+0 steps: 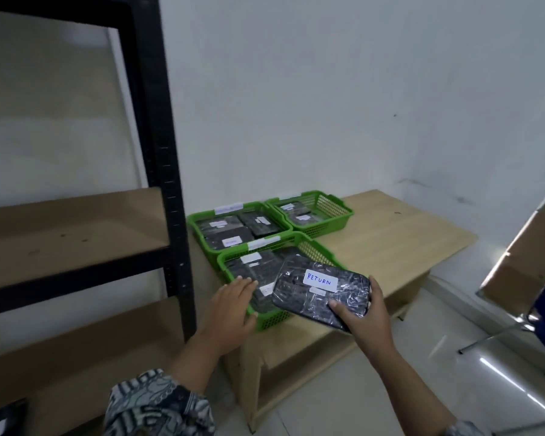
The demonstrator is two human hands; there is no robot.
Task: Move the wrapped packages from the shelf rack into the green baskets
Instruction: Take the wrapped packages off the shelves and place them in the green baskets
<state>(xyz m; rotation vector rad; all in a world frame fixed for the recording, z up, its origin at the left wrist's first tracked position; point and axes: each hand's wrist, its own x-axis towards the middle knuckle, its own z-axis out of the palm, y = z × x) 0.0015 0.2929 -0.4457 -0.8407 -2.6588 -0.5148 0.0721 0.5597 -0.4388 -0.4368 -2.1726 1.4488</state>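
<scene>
**A "RETURN" package held over the nearest basket**

My right hand (364,313) pinches a dark, plastic-wrapped package (320,292) by its near right corner, thumb on top and fingers wrapped around the far edge. Its white label (321,280) reads "RETURN" in blue. The package is tilted and hangs over the right side of the nearest green basket (272,319), which stands at the near left corner of the low wooden table (400,243).

My left hand (233,305) is spread flat, holding nothing, over that basket's near left rim; I cannot tell whether it touches the wrapped packages lying inside.

Two more green baskets stand behind, toward the table's far edge: the left one (202,228) and the right one (337,212), both holding labelled packages. The shelf rack (167,171) stands just beside the table's left edge, its wooden shelves bare.
</scene>
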